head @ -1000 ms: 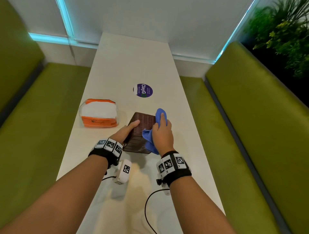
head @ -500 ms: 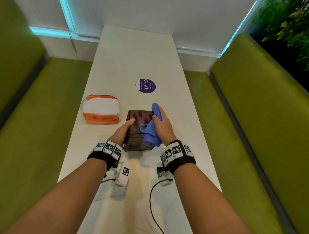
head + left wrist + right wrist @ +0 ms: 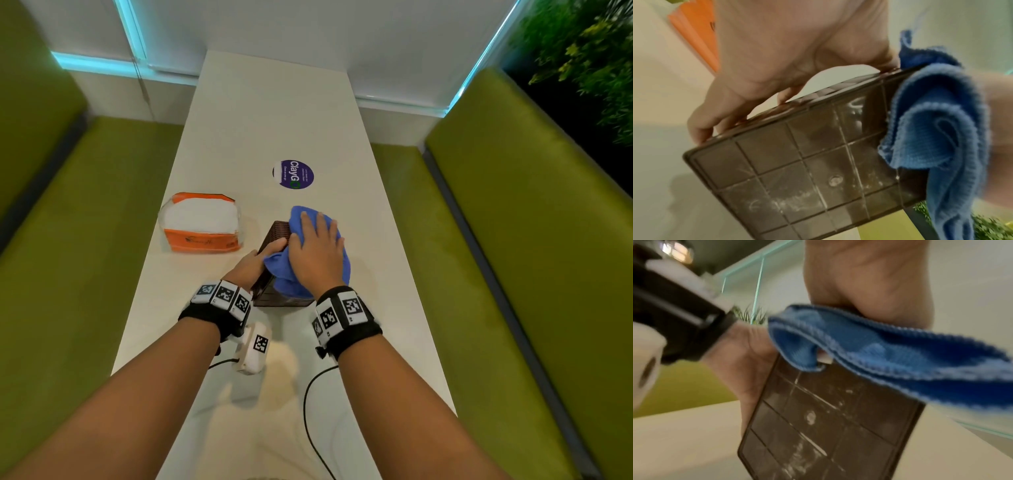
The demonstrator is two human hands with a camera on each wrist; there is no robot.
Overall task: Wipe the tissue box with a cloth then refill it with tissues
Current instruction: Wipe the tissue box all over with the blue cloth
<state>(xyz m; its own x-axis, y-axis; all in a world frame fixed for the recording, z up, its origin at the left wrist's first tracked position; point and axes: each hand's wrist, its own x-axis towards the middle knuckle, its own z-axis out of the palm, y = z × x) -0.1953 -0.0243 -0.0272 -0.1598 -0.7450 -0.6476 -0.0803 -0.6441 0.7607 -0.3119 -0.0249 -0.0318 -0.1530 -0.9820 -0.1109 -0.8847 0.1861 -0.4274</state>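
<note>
Tissue box (image 3: 274, 236) mostly hidden, left hand (image 3: 251, 265) gripping it, right hand (image 3: 317, 248) flat on blue cloth (image 3: 337, 263).

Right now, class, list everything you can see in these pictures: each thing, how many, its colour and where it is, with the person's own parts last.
tissue box: one, dark brown woven, on the table, gripped between both hands
cloth: one, blue, draped over the box's right side
tissue pack: one, orange with white tissues, left of the box
sticker: one, purple and white, beyond the box
table: one, cream
benches: two, green, either side
plants: green, far right
left hand: grips the box's left side
right hand: presses the cloth flat
</note>
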